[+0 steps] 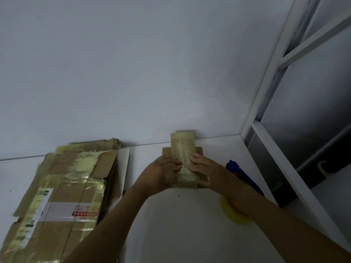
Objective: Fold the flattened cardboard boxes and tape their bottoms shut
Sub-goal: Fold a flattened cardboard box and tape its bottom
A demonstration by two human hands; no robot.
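Cardboard box (182, 150), taped, is gripped above the table (180, 230): left hand (161, 173) at 9 o'clock, right hand (206, 172) at 3 o'clock, fingers curled onto it. Flattened boxes (62, 186) lie stacked at 8 o'clock. Tape dispenser (238, 171) sits at 4 o'clock, partly under the right forearm.

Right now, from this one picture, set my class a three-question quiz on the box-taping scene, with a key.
1. True or false: the left hand and right hand both hold the small box.
2. The stack of flat boxes lies: A) left of the small box; B) right of it; C) under it.
3. What yellow thing lies on the table under the right forearm?
Key: 1 true; 2 A; 3 the tape roll.
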